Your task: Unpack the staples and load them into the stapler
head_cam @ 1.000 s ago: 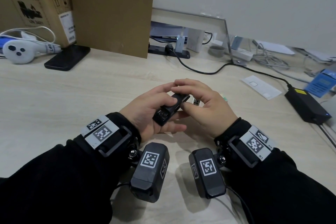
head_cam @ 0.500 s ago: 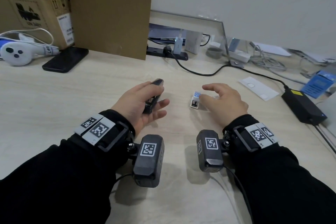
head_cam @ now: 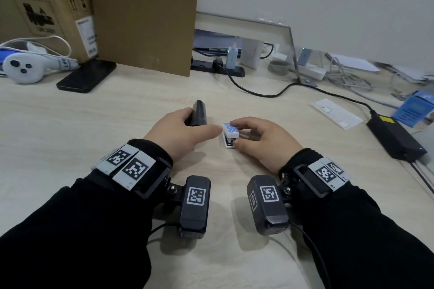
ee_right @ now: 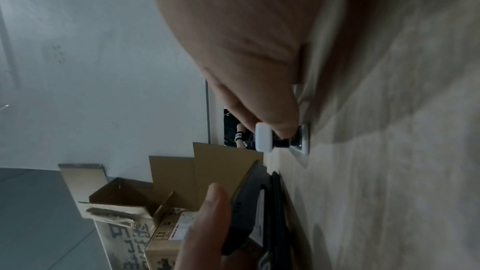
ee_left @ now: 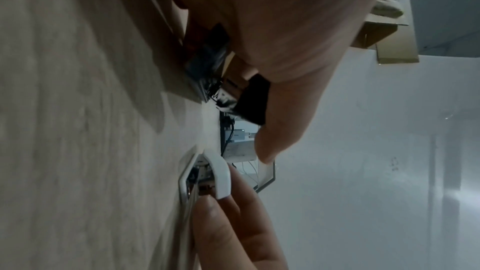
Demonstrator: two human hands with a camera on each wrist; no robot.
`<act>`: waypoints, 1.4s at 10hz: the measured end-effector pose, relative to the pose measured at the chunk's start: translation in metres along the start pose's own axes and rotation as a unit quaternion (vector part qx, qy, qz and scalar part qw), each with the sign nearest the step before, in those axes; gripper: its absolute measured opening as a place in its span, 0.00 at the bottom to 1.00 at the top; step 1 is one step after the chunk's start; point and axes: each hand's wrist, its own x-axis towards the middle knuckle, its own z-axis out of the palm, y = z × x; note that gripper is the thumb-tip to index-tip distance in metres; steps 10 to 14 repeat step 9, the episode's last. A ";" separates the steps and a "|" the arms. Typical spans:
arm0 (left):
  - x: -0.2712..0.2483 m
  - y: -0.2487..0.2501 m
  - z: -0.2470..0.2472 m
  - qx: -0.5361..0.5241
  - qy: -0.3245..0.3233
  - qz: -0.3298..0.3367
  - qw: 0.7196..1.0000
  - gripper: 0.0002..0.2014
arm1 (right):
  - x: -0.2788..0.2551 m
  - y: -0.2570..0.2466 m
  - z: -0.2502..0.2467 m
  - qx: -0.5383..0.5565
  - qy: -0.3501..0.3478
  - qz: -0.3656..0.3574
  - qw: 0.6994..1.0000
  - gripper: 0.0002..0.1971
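A small white stapler (head_cam: 230, 135) with a blue dotted top sits on the desk between my hands. My right hand (head_cam: 244, 135) pinches it between thumb and fingers, as the right wrist view shows at the stapler's white top (ee_right: 263, 137). My left hand (head_cam: 185, 124) curls round a black oblong case (head_cam: 199, 114) standing on the desk just left of the stapler, with its thumb stretched toward the stapler. In the left wrist view the black case (ee_left: 255, 100) lies under my palm and the stapler (ee_left: 221, 176) is just beyond. No loose staples are visible.
Cardboard boxes (head_cam: 47, 16) and a cardboard sheet (head_cam: 143, 23) stand at the back left, with a black phone (head_cam: 87, 75) and a white controller (head_cam: 23, 68). A black cable (head_cam: 258, 91) runs to a power brick (head_cam: 394, 136) on the right. A blue box (head_cam: 415, 108) is at the far right.
My hands have parted from the black case. The left hand carried it left and lowered it toward the desk. The right hand reached to the stapler and now pinches it.
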 end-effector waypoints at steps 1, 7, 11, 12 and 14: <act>0.000 0.000 -0.002 0.015 -0.007 0.000 1.000 0.26 | 0.001 -0.001 0.001 0.007 -0.007 -0.014 1.000 0.19; 0.007 -0.010 -0.005 0.066 -0.024 -0.028 0.997 0.36 | -0.001 0.006 -0.004 0.095 0.082 0.026 0.992 0.24; -0.001 -0.005 -0.005 0.066 -0.021 -0.026 0.997 0.50 | -0.018 0.001 -0.013 0.145 0.196 0.054 0.968 0.16; -0.001 -0.005 -0.005 0.066 -0.021 -0.026 0.997 0.50 | -0.018 0.001 -0.013 0.145 0.196 0.054 0.968 0.16; -0.001 -0.005 -0.005 0.066 -0.021 -0.026 0.997 0.50 | -0.018 0.001 -0.013 0.145 0.196 0.054 0.968 0.16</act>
